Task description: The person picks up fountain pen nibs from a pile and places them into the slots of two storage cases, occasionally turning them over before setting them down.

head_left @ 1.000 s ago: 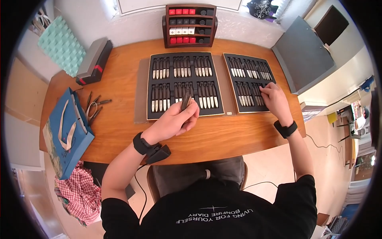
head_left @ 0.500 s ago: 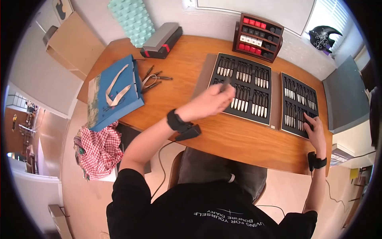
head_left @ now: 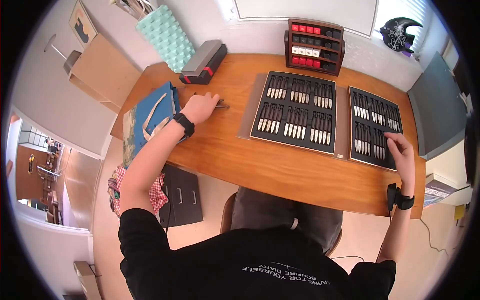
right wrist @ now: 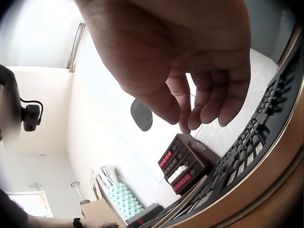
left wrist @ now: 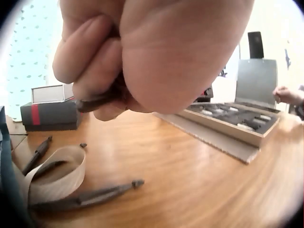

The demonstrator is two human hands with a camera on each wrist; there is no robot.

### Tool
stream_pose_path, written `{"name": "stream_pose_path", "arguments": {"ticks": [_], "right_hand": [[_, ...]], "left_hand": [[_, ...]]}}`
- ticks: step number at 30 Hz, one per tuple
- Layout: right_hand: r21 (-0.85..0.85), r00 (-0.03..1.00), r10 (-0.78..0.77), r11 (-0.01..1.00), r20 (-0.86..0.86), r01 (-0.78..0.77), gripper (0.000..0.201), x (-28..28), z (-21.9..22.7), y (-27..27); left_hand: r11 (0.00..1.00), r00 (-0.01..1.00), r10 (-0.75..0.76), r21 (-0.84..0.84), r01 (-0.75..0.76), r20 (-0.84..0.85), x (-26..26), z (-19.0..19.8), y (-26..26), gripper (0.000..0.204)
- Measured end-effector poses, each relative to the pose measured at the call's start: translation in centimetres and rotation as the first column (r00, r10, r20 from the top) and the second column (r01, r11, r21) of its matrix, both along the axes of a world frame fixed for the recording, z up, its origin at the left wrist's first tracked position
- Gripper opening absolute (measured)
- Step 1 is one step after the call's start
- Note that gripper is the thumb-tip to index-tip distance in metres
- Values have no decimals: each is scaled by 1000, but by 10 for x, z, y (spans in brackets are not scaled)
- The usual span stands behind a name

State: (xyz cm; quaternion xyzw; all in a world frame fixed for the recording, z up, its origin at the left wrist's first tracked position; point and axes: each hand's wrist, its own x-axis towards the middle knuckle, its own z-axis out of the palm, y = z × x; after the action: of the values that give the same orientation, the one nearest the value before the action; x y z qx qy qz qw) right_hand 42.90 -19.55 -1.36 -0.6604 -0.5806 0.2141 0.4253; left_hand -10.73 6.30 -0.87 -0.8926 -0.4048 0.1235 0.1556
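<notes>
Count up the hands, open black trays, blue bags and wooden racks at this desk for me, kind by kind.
Hands: 2, left hand and right hand
Open black trays: 2, left tray and right tray
Blue bag: 1
Wooden rack: 1
Total: 6

I see the person's left arm (head_left: 154, 161) stretched out in front. The left hand (head_left: 200, 109) has its back up, and its fingers (left wrist: 97, 64) are folded in. The right arm (head_left: 397, 230) is stretched forward too. The right hand (head_left: 404, 154) is loose and a little bent, with the thumb (right wrist: 160, 103) close to the first finger (right wrist: 180, 92). The hands are far apart.
</notes>
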Motion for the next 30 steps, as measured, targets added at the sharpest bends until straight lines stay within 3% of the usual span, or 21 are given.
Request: {"name": "stream_pose_path", "arguments": {"ticks": [4,6,8,10,16,19,22,24,30], "right_hand": [[3,993,-40,999,-110,40,17,2,13,-5],[22,995,-20,1000,-96,23,17,-4,18,-9],[15,994,-20,1000,-108,22,17,-8,19,-11],[15,992,-22,1000,-121,24,17,-10,17,-12],[-5,984,30,999,-177,-32,16,-16,15,-14],[-9,978,65,998,-198,-68,15,-25,24,-13],[-13,978,62,998,-197,-66,15,-26,23,-13],[14,968,79,997,-237,-78,15,-28,23,-15],[-12,974,53,998,-219,-57,15,-25,24,-28]], "left_hand": [[996,996,84,1,-84,-15,15,24,-6,24],[999,938,41,-38,-29,344,7,42,-2,21],[999,943,44,-16,-41,329,3,48,-9,14],[997,975,77,-20,-74,208,-2,48,-21,11],[992,999,13,-125,-8,40,-26,19,-36,18],[996,993,-87,-12,87,-79,-33,3,-36,13],[998,998,-40,-43,39,-41,-36,-6,-29,16],[996,997,-30,-86,36,70,-36,-3,-27,15],[993,996,-76,-82,80,44,-43,7,-38,14]]}}
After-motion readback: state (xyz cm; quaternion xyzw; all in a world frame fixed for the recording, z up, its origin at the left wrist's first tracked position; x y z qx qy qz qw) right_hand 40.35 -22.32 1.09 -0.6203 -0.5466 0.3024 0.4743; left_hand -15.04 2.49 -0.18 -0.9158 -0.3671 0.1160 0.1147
